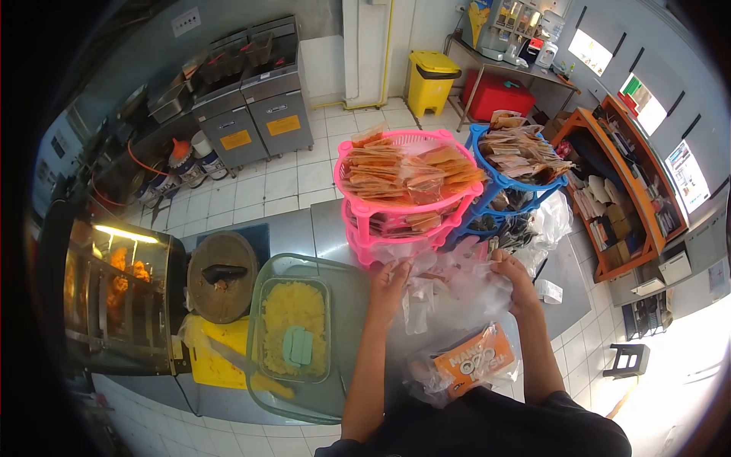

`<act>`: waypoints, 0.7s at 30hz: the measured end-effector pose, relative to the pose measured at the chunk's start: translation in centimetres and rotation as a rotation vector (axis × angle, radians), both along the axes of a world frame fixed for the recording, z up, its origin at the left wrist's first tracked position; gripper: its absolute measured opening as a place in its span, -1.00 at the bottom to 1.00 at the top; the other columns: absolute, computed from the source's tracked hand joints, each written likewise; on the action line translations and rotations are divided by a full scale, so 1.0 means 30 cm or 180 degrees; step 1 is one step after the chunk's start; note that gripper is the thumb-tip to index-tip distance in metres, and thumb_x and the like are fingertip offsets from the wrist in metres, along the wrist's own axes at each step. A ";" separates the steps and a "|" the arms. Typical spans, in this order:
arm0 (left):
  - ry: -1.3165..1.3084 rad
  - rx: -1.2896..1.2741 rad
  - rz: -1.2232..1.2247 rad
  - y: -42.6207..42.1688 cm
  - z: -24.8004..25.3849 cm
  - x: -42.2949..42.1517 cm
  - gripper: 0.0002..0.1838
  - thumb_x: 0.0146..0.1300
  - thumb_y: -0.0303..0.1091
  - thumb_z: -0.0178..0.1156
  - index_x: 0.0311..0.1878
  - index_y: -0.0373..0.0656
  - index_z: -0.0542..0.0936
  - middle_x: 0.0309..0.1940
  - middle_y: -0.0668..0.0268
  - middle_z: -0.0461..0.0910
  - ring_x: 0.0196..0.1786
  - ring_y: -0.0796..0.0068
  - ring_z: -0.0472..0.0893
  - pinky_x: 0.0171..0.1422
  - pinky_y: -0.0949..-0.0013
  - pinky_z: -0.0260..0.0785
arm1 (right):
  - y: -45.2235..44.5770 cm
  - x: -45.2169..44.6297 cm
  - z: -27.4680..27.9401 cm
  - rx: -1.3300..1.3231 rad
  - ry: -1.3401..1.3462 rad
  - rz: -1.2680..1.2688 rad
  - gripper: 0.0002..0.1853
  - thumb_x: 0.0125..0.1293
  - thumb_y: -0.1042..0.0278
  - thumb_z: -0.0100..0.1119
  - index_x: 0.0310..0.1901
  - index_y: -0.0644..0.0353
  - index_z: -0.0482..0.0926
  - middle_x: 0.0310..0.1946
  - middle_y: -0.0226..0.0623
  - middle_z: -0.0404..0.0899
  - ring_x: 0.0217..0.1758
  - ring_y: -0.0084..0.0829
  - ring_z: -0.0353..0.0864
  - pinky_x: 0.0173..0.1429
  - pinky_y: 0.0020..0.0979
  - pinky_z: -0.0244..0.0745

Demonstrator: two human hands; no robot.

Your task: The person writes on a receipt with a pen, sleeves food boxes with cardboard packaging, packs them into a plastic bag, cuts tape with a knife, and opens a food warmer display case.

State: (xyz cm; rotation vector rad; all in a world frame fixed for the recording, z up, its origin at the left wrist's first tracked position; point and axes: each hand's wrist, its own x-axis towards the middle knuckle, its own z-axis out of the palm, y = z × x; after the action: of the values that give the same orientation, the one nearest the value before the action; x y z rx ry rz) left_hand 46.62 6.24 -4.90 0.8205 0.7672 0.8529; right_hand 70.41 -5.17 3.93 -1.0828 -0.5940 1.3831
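Observation:
Both hands pinch a thin clear plastic bag [487,293], which hangs between them above the metal counter. My left hand [391,280] grips its left side, close to the front of the pink basket rack [403,204]. At its right edge, my right hand [515,278] is closed on the film. Nearer my body, an orange and white printed box [476,358] lies partly wrapped in clear plastic. Loose clear bags [417,305] lie just beyond my left fingers, and the film blurs what is behind it.
Left of my forearm, a green tray [301,404] holds a container of yellow food [293,305] with a pale green scoop. A knife [228,354] lies on a yellow cutting board [217,375]. Farther left stands a lit fried-food warmer [122,297]. A blue rack [525,183] holds packets.

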 end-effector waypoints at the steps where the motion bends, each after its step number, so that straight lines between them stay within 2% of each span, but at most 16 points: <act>1: -0.0094 -0.0069 0.0047 -0.012 0.051 0.001 -0.67 0.46 -0.23 0.23 0.17 -0.18 0.59 -0.05 0.38 0.65 -0.07 0.65 0.61 0.01 0.49 0.50 | -0.011 -0.002 0.017 0.0114 -0.0034 0.0037 -0.88 0.30 0.33 0.13 -0.34 0.06 0.39 -0.45 -0.51 0.46 -0.47 -0.70 0.43 -0.39 -0.55 0.37; 3: -0.0284 -0.0190 0.0148 -0.037 0.150 0.005 -0.68 0.45 -0.24 0.23 0.17 -0.16 0.59 -0.04 0.39 0.64 -0.06 0.64 0.62 0.01 0.46 0.51 | -0.025 -0.015 0.044 0.0357 -0.0101 0.0115 -0.83 0.26 0.28 0.19 -0.18 0.12 0.48 -0.33 -0.50 0.47 -0.37 -0.69 0.45 -0.29 -0.57 0.39; 6: -0.0457 -0.0017 0.0256 -0.088 0.257 0.018 -0.69 0.45 -0.25 0.24 0.16 -0.16 0.58 -0.03 0.39 0.64 -0.03 0.64 0.62 0.01 0.46 0.52 | -0.034 -0.062 0.132 0.0461 -0.0159 0.0257 -0.53 0.24 0.10 0.26 0.08 0.20 0.51 -0.04 -0.35 0.51 -0.17 -0.62 0.51 -0.11 -0.53 0.45; 9: -0.0579 0.0207 0.0331 -0.162 0.329 0.052 -0.68 0.44 -0.24 0.25 0.14 -0.20 0.57 -0.04 0.38 0.65 0.00 0.63 0.61 0.13 0.45 0.48 | -0.057 -0.142 0.192 0.0270 -0.1107 0.0546 -0.39 0.27 0.04 0.30 0.27 0.19 0.46 0.17 -0.26 0.46 0.00 -0.58 0.50 0.02 -0.47 0.46; 10: -0.0452 0.0409 0.0248 -0.186 0.352 0.057 -0.65 0.43 -0.24 0.26 0.17 -0.21 0.56 0.00 0.35 0.64 0.04 0.58 0.60 0.18 0.42 0.45 | -0.065 -0.182 0.118 0.0015 -0.1352 0.0362 -0.47 0.31 0.03 0.33 0.20 0.14 0.53 0.05 -0.35 0.55 -0.10 -0.59 0.52 -0.04 -0.46 0.47; 12: -0.0165 0.0770 0.0047 -0.242 0.390 0.068 -0.59 0.42 -0.23 0.28 0.22 -0.23 0.52 0.07 0.30 0.62 0.12 0.49 0.58 0.30 0.34 0.40 | -0.053 -0.180 0.063 0.0391 -0.1903 0.0737 -0.55 0.33 0.10 0.33 0.15 0.15 0.56 -0.12 -0.41 0.59 -0.21 -0.61 0.52 -0.14 -0.45 0.48; 15: 0.0099 0.1681 0.0849 -0.359 0.448 0.044 -0.42 0.36 -0.16 0.33 0.32 -0.26 0.44 0.22 0.14 0.55 0.26 0.28 0.52 0.43 0.20 0.29 | -0.073 -0.123 0.120 0.0160 -0.2157 0.0194 -0.71 0.37 0.18 0.28 -0.05 0.22 0.63 -0.47 -0.50 0.56 -0.46 -0.69 0.49 -0.44 -0.51 0.41; 16: 0.1063 0.1892 0.0639 -0.419 0.461 0.003 -0.35 0.33 -0.15 0.35 0.37 -0.26 0.38 0.27 0.10 0.50 0.34 0.27 0.45 0.46 0.20 0.25 | -0.073 -0.038 0.099 0.0046 -0.2179 0.0353 -0.74 0.38 0.25 0.20 -0.01 0.19 0.59 -0.39 -0.49 0.61 -0.48 -0.68 0.51 -0.48 -0.53 0.38; 17: 0.2001 0.2086 0.0390 -0.477 0.477 -0.052 -0.27 0.29 -0.15 0.38 0.42 -0.26 0.33 0.32 0.06 0.45 0.42 0.26 0.38 0.49 0.19 0.21 | -0.093 -0.021 0.130 -0.0091 -0.1951 -0.0159 -0.73 0.42 0.20 0.15 -0.02 0.22 0.60 -0.45 -0.48 0.59 -0.48 -0.66 0.53 -0.47 -0.54 0.41; 18: 0.2908 0.2291 0.0133 -0.520 0.477 -0.081 -0.18 0.25 -0.15 0.40 0.47 -0.26 0.27 0.38 0.03 0.40 0.49 0.25 0.31 0.52 0.19 0.17 | -0.118 -0.023 0.180 0.0338 -0.1355 -0.0605 -0.72 0.45 0.18 0.14 -0.04 0.23 0.59 -0.40 -0.45 0.59 -0.46 -0.64 0.55 -0.47 -0.53 0.44; 19: 0.3401 0.2184 -0.0089 -0.568 0.452 -0.093 -0.21 0.22 -0.14 0.42 0.43 -0.27 0.33 0.31 0.02 0.46 0.43 0.22 0.38 0.47 0.18 0.23 | -0.147 -0.024 0.210 0.0613 -0.1285 -0.0767 -0.69 0.48 0.14 0.12 -0.04 0.25 0.57 -0.31 -0.36 0.61 -0.41 -0.61 0.59 -0.45 -0.55 0.46; 21: 0.4367 0.1914 -0.0518 -0.647 0.382 -0.114 -0.27 0.17 -0.12 0.45 0.33 -0.29 0.44 0.17 0.02 0.58 0.30 0.18 0.53 0.35 0.15 0.36 | -0.262 -0.053 0.209 0.1150 -0.1501 -0.0244 -0.73 0.46 0.22 0.13 0.01 0.26 0.56 -0.21 -0.27 0.63 -0.26 -0.51 0.65 -0.32 -0.45 0.54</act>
State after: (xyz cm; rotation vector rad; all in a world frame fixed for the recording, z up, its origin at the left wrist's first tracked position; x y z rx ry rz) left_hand 43.20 -13.17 6.57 2.0381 1.6145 0.2463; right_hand 68.80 -13.03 10.19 -1.1217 -1.0874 0.9045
